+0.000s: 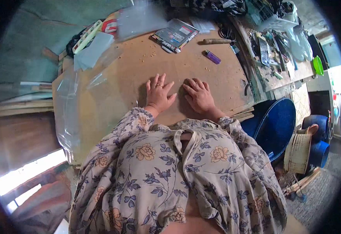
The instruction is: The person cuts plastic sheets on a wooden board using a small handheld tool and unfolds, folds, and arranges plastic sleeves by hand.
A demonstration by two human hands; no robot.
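Note:
My left hand (159, 93) rests palm down on the brown wooden table (131, 78), its fingers spread and a ring on one of them. Beside it, a small gap away, my right hand (199, 95) also lies on the tabletop, empty, with its fingers a little bent and slightly apart. Beyond my right hand is a purple lighter (212, 57), and farther back a short brown stick (217, 41). A dark flattened printed carton (175, 35) lies near the far edge. Small yellowish crumbs are scattered on the board.
Clear plastic sheeting (67, 113) hangs over the table's left edge. White sheets (94, 50) and plastic bags (141, 21) lie at the back left. To the right are a cluttered shelf (271, 74), a large blue barrel (275, 124) and a cream bucket (298, 153).

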